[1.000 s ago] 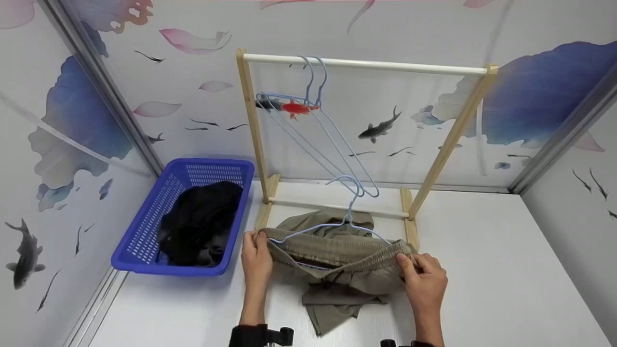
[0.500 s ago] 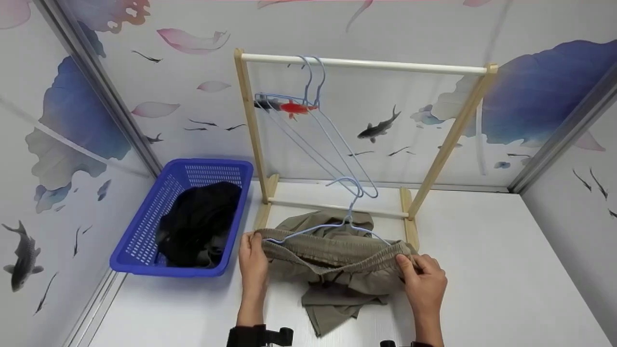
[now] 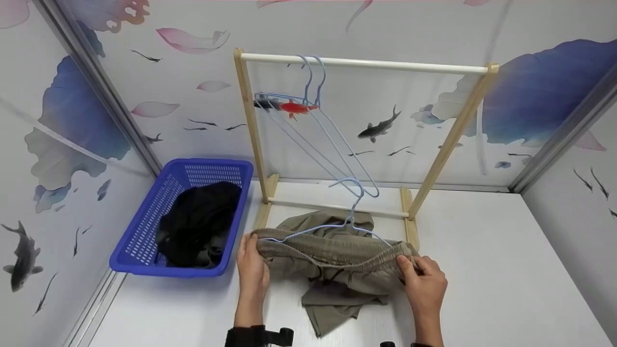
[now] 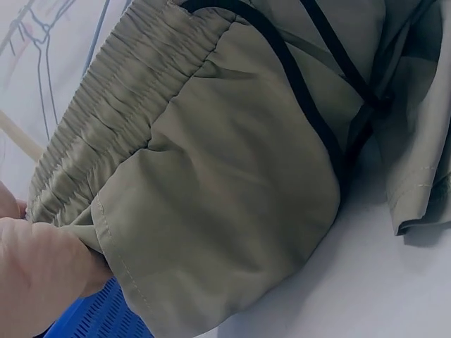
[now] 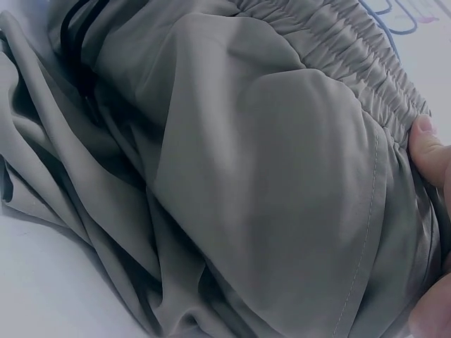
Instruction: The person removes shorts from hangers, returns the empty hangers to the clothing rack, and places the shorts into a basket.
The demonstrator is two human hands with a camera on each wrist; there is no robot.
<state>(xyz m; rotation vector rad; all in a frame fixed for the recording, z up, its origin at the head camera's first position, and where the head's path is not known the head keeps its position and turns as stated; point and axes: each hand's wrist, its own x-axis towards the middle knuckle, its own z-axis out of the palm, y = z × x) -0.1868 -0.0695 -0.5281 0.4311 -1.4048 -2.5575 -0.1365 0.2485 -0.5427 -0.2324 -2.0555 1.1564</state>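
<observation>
On the white table (image 3: 482, 270), in front of the wooden rack (image 3: 448, 140) with two blue wire hangers (image 3: 337, 140) on its top rail, and right of the blue basket (image 3: 140, 231) holding dark clothing (image 3: 197, 221), lie olive shorts (image 3: 337, 270) with a third blue hanger (image 3: 332, 224) threaded through the elastic waistband (image 3: 332, 248). Left hand (image 3: 253, 265) pinches the waistband's left end, fingers curled round the fabric; right hand (image 3: 426, 282) grips the right end, thumb on the gathered elastic, so the band is stretched between them just above the tabletop. Black drawcord (image 4: 303, 91) hangs loose inside the waist opening.
</observation>
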